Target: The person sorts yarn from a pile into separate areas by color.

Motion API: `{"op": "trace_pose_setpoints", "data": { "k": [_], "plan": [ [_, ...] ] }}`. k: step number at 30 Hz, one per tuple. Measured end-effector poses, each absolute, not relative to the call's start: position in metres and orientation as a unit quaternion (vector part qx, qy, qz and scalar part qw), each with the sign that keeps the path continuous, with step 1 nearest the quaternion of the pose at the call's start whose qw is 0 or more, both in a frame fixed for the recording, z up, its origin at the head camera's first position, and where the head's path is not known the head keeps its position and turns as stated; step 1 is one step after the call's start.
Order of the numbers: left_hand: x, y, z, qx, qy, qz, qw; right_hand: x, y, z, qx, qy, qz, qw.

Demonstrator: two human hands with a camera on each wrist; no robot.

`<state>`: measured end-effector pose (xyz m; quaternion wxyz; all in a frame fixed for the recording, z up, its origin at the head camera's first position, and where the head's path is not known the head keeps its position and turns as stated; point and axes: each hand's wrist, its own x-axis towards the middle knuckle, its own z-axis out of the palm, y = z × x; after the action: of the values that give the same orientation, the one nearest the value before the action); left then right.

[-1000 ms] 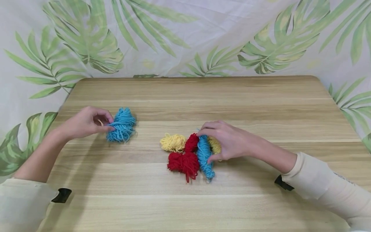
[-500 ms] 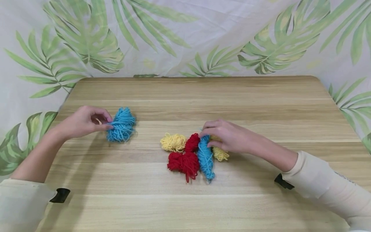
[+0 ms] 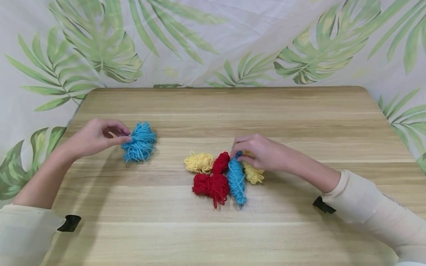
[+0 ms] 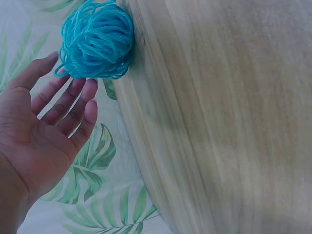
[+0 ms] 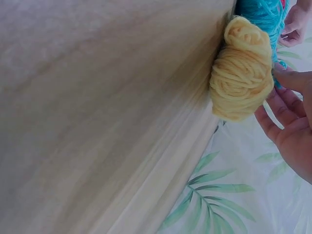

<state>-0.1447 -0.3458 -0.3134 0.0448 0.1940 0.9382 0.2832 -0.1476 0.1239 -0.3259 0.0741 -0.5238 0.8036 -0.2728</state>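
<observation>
Right Hand (image 3: 261, 152) Pinches Blue Skein (image 3: 236, 181)

Fingers grip the far end, a yellow bundle (image 3: 254, 174) partly beneath them, red yarn (image 3: 211, 186) to their left. Farther left, the left hand (image 3: 94, 138) touches a blue bundle (image 3: 140, 144); whether its fingers pinch is unclear. Worktop (image 3: 186, 240) below.

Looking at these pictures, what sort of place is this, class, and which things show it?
Probably an indoor craft or filming corner, though the room beyond is out of view: a wood-grain table, a leaf-print sheet behind it, and yarn bundles.
</observation>
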Motion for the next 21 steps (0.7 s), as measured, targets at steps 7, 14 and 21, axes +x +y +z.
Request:
{"op": "trace_pose_setpoints", "data": {
  "k": [7, 14, 21],
  "plan": [
    [-0.143, -0.345, -0.315, 0.145, 0.943, 0.296, 0.042, -0.15, 0.126, -0.318, -0.506, 0.806, -0.292, 0.093],
    [-0.138, -0.345, -0.315, 0.128, 0.947, 0.289, 0.053, -0.154, 0.132, -0.308, -0.498, 0.804, -0.311, 0.094],
    [-0.136, -0.347, -0.316, 0.134, 0.949, 0.281, 0.053, -0.158, 0.137, -0.301, -0.502, 0.792, -0.334, 0.09]
  ]
}}
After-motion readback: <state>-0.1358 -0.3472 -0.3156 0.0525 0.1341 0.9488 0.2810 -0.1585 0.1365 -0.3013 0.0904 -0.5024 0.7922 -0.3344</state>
